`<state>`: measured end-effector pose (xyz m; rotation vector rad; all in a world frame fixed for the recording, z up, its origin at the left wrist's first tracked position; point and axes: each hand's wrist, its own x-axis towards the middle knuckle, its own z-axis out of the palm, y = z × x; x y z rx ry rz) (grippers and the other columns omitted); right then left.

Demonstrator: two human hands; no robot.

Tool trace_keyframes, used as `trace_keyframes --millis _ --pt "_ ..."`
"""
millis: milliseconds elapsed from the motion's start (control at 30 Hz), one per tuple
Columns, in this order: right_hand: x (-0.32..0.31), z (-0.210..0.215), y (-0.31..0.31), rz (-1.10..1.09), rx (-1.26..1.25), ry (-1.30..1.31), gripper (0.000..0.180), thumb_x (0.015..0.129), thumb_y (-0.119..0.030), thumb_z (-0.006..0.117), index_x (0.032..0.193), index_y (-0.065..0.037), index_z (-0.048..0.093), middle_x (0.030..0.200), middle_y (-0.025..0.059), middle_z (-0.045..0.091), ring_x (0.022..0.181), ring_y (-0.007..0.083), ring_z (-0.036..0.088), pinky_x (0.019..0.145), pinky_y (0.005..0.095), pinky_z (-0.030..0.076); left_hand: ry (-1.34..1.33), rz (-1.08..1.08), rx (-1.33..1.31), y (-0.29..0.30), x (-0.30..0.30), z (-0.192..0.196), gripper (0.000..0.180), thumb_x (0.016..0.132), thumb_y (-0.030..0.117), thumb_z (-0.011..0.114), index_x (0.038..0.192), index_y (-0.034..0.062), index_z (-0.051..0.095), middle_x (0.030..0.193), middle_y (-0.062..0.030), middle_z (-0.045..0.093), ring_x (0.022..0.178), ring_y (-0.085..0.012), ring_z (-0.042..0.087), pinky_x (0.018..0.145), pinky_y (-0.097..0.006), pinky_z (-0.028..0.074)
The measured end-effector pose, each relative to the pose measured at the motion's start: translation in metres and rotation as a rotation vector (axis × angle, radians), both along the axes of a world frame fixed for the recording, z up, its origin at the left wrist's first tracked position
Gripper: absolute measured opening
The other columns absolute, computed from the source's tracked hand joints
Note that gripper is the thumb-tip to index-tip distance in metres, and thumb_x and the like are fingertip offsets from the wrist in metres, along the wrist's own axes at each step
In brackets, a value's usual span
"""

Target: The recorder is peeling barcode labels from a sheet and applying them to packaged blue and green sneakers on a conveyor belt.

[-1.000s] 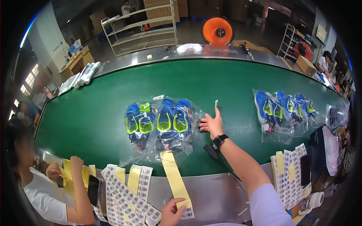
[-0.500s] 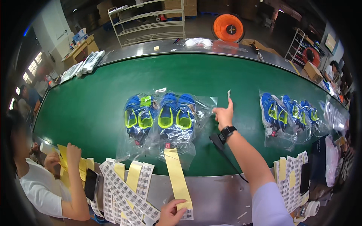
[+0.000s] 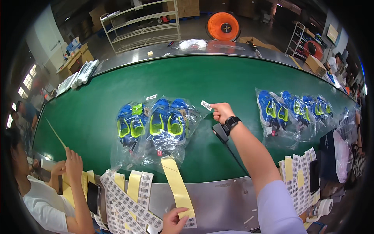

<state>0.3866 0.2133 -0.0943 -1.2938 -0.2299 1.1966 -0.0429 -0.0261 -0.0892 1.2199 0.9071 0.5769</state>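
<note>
My right hand (image 3: 223,112) is over the green belt (image 3: 218,156), thumb and fingers pinched on a small white barcode label (image 3: 206,105). Just left of it lies a clear-bagged pair of blue shoes (image 3: 167,126) with lime green linings. Another bagged pair (image 3: 131,124), carrying a bright green tag, sits beside that one; a white label (image 3: 151,97) shows on the plastic near their tops. Down at the front edge, my left hand (image 3: 174,221) grips the lower end of a yellow label backing strip (image 3: 176,183), whose far end reaches the nearer bag.
Several bagged shoe pairs (image 3: 294,107) lie at right. Barcode label sheets (image 3: 128,202) and a dark phone (image 3: 93,198) cover the front left ledge; more sheets (image 3: 298,183) are at front right. A co-worker's hands (image 3: 72,165) hold a yellow strip at left. An orange fan (image 3: 223,27) stands behind.
My right hand has moved left with the label, which now tilts over toward the bagged shoes. The co-worker at left has raised a yellow strip. The whole view has shifted slightly.
</note>
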Motion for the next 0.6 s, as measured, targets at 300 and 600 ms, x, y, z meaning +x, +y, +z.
trace_keyframes --millis 300,600 --pt "0.001 -0.027 0.034 0.073 -0.144 0.089 0.029 0.084 0.003 0.058 0.068 -0.01 0.036 0.059 -0.0038 0.028 0.043 0.0064 0.025 0.039 0.0266 0.019 -0.015 0.032 -0.008 -0.002 -0.003 -0.004 0.029 0.087 -0.01 0.056 0.115 -0.0067 0.058 0.109 -0.0145 0.065 0.1 -0.018 0.065 0.087 -0.028 0.051" --pt "-0.03 -0.035 0.045 0.0 -0.245 -0.262 0.014 0.081 0.002 0.059 0.073 -0.001 0.048 0.063 0.0049 0.045 0.046 0.0115 0.04 0.035 0.0298 0.026 -0.002 0.048 -0.015 -0.005 -0.004 -0.001 0.027 0.087 -0.009 0.055 0.113 -0.0077 0.059 0.106 -0.0146 0.066 0.098 -0.0198 0.067 0.086 -0.029 0.052"
